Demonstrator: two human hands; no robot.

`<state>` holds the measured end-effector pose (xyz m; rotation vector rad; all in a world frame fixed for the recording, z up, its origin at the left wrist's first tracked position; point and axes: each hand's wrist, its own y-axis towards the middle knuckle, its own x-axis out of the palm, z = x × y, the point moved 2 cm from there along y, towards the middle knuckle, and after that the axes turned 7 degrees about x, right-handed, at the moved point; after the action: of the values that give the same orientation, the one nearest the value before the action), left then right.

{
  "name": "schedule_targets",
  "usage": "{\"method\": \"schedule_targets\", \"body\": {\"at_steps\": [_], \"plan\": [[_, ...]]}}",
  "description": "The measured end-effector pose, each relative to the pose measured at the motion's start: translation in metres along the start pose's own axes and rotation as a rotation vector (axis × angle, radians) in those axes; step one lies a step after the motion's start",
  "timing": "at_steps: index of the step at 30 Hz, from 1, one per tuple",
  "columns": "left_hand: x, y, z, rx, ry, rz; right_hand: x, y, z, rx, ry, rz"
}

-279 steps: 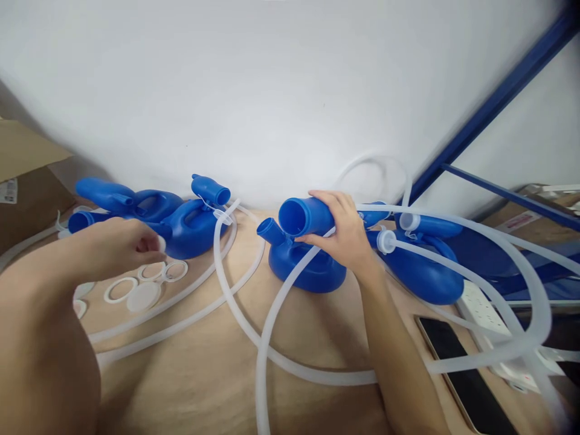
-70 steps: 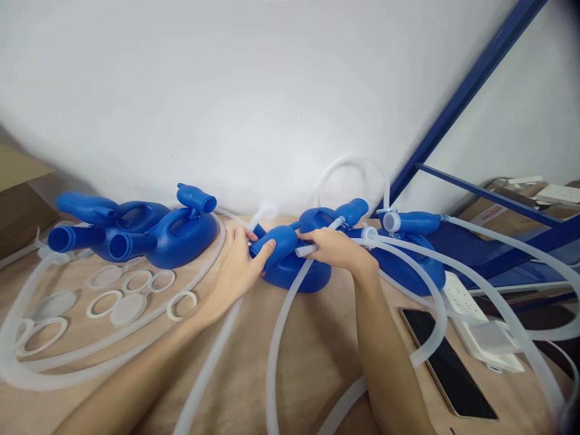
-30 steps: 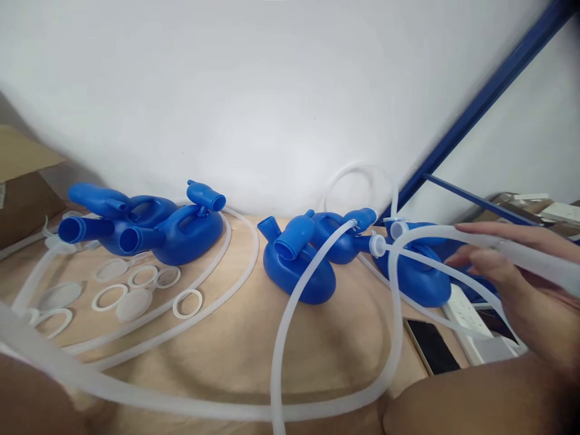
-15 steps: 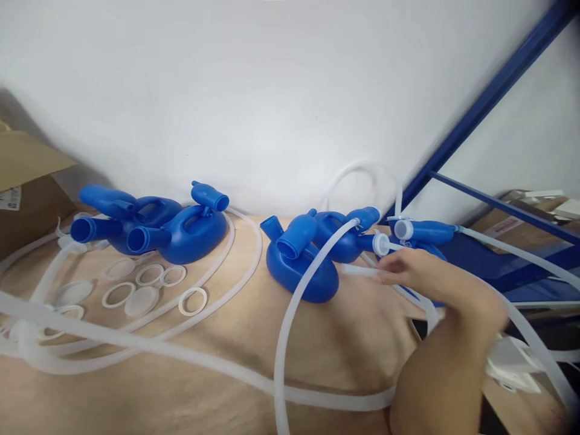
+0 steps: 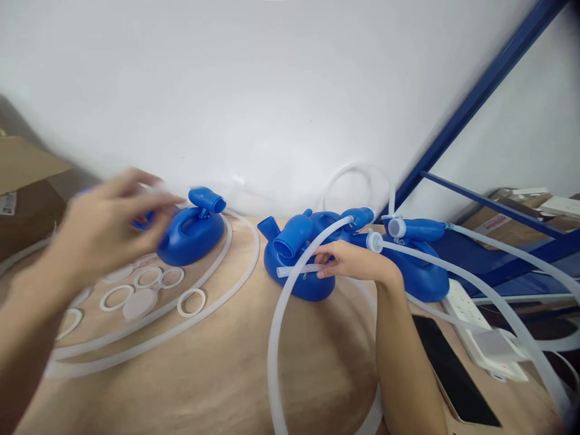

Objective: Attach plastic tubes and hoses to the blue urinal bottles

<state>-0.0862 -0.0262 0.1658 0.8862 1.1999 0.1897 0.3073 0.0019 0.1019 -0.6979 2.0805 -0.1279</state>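
While right hand (image 5: pixel 351 261) pinches tube end (image 5: pixel 310 268) | blue bottle (image 5: pixel 313 290) sits just behind | left hand (image 5: pixel 111 223) blurred, grip unclear

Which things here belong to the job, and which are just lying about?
Likely part of the job:
tube, held by the right hand
front middle blue bottle, behind the tube's end
other blue bottles
white rings and white disc, near the blurred left hand

Apparently just lying about:
black phone
power strip
cardboard box

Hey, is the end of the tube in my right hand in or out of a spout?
Out. The tube end sticks out free from the right hand, in front of the middle blue bottle.
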Motion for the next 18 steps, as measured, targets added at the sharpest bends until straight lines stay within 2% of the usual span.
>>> {"method": "schedule_targets", "body": {"at_steps": [4, 6, 8, 11, 14, 16, 18], "plan": [[0.056, -0.022, 0.067, 0.195, -0.096, -0.132, -0.003, 0.002, 0.009, -0.079, 0.121, -0.016], [0.077, -0.024, 0.097, 0.184, -0.100, -0.244, -0.003, 0.004, 0.013, -0.122, 0.186, -0.012], [0.092, -0.021, 0.117, 0.143, -0.101, -0.343, -0.004, 0.005, 0.018, -0.152, 0.230, -0.003], [0.105, -0.014, 0.133, 0.111, -0.162, -0.394, -0.007, 0.005, 0.022, -0.175, 0.193, 0.034], [0.113, -0.010, 0.138, 0.154, -0.262, -0.387, -0.009, 0.003, 0.026, -0.172, 0.157, 0.031], [0.113, -0.009, 0.136, 0.172, -0.305, -0.361, -0.009, 0.001, 0.029, -0.158, 0.196, 0.028], [0.104, -0.003, 0.129, 0.157, -0.323, -0.281, -0.010, -0.002, 0.033, -0.164, 0.254, 0.052]]}}
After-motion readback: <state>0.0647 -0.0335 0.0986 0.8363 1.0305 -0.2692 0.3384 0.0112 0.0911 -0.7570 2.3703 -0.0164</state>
